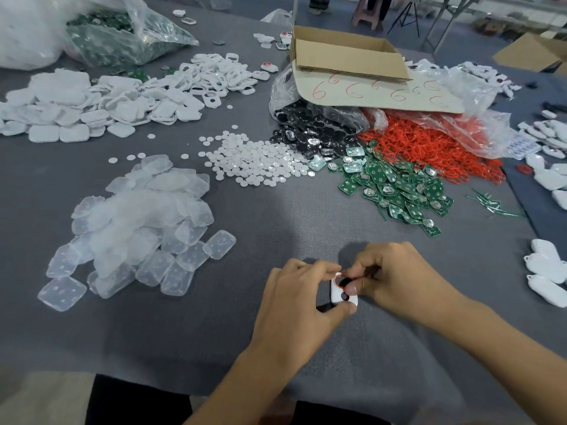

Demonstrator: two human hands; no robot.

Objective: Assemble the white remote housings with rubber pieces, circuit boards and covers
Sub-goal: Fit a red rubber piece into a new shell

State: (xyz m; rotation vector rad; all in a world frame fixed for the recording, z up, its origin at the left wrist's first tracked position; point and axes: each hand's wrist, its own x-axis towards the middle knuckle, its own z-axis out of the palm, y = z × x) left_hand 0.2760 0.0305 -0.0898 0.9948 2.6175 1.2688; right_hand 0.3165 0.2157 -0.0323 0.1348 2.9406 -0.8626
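Observation:
My left hand and my right hand meet over the grey table near its front edge. Between them is a small white remote housing. The left thumb and fingers pinch its sides. The right fingertips press a red ring and a dark piece into its top opening. Translucent rubber pieces lie heaped to the left. Green circuit boards are spread ahead to the right. White covers and housings are piled at the far left.
White discs, black buttons and red rings lie mid-table. A cardboard box stands behind them. Finished white remotes sit at the right edge. A bag of green boards is at the back left.

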